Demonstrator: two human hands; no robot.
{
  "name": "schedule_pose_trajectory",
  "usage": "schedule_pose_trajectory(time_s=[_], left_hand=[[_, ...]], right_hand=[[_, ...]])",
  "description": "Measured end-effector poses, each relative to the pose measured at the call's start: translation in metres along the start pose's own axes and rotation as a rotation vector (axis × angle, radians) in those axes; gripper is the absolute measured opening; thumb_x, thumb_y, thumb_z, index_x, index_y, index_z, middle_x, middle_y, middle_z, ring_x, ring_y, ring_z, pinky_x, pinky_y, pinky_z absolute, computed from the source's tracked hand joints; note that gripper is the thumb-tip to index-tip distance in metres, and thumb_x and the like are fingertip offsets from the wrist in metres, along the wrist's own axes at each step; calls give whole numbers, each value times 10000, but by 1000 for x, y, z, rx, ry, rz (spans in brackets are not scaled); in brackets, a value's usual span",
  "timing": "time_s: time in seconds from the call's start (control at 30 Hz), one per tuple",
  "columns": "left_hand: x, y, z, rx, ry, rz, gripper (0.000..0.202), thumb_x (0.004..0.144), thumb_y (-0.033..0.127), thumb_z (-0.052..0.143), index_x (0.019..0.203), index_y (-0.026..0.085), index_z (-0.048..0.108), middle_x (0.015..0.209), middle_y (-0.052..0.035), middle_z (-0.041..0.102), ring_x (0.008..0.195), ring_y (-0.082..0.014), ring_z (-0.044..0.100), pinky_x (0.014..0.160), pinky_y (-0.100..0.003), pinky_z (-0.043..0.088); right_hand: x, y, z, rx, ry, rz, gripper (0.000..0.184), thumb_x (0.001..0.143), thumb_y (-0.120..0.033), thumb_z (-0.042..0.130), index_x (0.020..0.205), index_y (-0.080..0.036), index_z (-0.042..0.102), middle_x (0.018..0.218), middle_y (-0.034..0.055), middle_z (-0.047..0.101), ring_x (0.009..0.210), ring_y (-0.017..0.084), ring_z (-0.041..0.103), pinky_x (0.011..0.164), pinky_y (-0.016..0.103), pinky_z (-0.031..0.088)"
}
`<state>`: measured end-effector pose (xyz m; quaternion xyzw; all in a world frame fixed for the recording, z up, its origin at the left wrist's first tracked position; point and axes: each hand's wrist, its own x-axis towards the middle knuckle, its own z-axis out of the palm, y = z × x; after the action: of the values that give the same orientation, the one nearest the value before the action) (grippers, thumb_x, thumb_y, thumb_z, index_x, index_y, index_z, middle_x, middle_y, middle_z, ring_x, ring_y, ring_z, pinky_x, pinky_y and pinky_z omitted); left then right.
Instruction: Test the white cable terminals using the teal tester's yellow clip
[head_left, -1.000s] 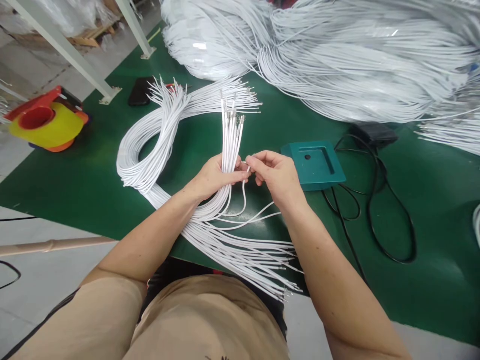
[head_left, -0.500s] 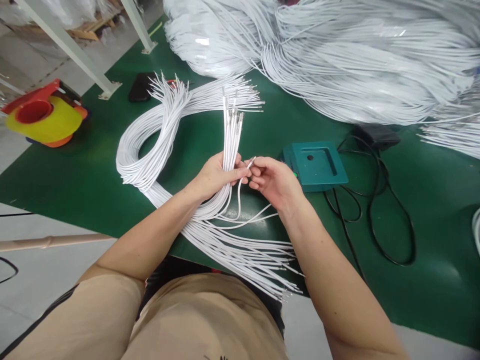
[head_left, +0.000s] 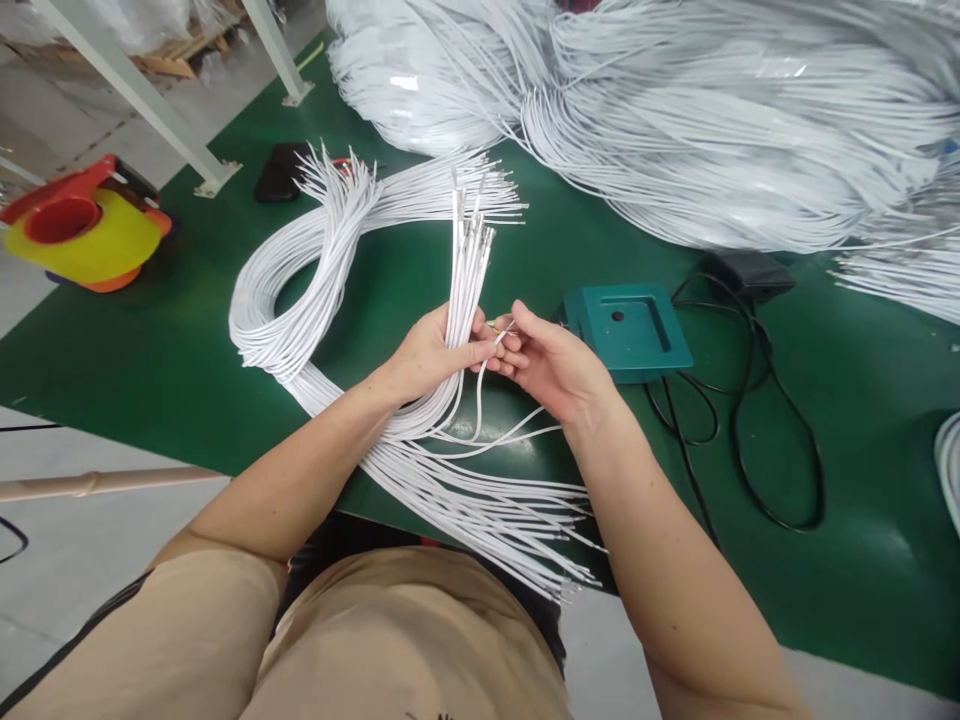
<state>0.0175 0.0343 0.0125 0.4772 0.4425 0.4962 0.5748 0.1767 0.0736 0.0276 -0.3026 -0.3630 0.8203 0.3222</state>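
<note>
White wires (head_left: 466,285) are rising through the left hand (head_left: 426,355), which is grasping them; just beside it, the right hand (head_left: 559,368) is curling by a single wire (head_left: 480,400), whether pinching I can't tell. A teal box (head_left: 634,325) is sitting to that hand's right.

There is one left hand (head_left: 429,358), one right hand (head_left: 559,367), one green table (head_left: 862,580) with two pale posts (head_left: 139,95) standing on it, one yellow roll (head_left: 101,245), one blue-green box (head_left: 630,350), two black lumps (head_left: 750,275), and so many white wires (head_left: 712,140) that they cannot all be counted.
</note>
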Motion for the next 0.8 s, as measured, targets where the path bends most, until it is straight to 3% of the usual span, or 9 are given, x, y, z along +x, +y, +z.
schedule_pose_trajectory(time_s=[0.13,0.23,0.37,0.53,0.63,0.7,0.8], left_hand=[[0,0,-1,-29,-4,17,340,736,245,761,975,146,540,838,-31,685,707,-129,681,636,-240,519],[0,2,0,-29,-14,11,508,738,268,764,1178,159,534,851,-25,685,727,-135,688,679,-254,531],[0,3,-1,-31,-25,21,584,752,266,754,1280,176,520,820,-2,656,718,-121,671,687,-246,527],[2,1,-2,-48,-82,-22,468,778,232,724,1219,169,581,840,-8,651,710,-104,664,636,-212,517],[3,1,-3,-76,-37,-87,419,767,185,720,1167,155,597,830,0,652,680,-87,665,635,-198,520],[4,2,-3,-71,10,-120,399,752,152,718,1133,138,599,797,5,648,662,-87,669,619,-189,515],[7,2,-4,3,90,-141,397,729,131,717,1108,120,601,780,-8,659,673,-114,689,568,-181,491]], right_hand=[[-1,2,-2,46,7,-2,269,711,-416,774,782,-180,666,617,-59,489,548,73,450,684,267,486],[-2,3,-1,0,26,-30,258,699,-401,780,757,-177,664,630,-46,520,574,81,477,693,276,495],[-5,2,4,-194,184,-174,270,728,-436,735,747,-171,689,652,-14,589,572,87,490,631,266,467],[-6,6,7,-738,376,-386,148,804,-307,633,767,-176,693,698,4,646,630,121,540,652,280,446],[-4,12,8,-1207,462,-573,210,883,-248,511,738,-177,644,765,35,628,705,149,547,676,290,416],[-3,14,7,-1540,470,-670,288,937,-241,410,765,-173,630,829,74,619,759,177,542,687,308,391],[-1,9,1,-1908,418,-705,335,969,-251,336,862,-167,642,910,115,635,853,232,541,739,352,372]])
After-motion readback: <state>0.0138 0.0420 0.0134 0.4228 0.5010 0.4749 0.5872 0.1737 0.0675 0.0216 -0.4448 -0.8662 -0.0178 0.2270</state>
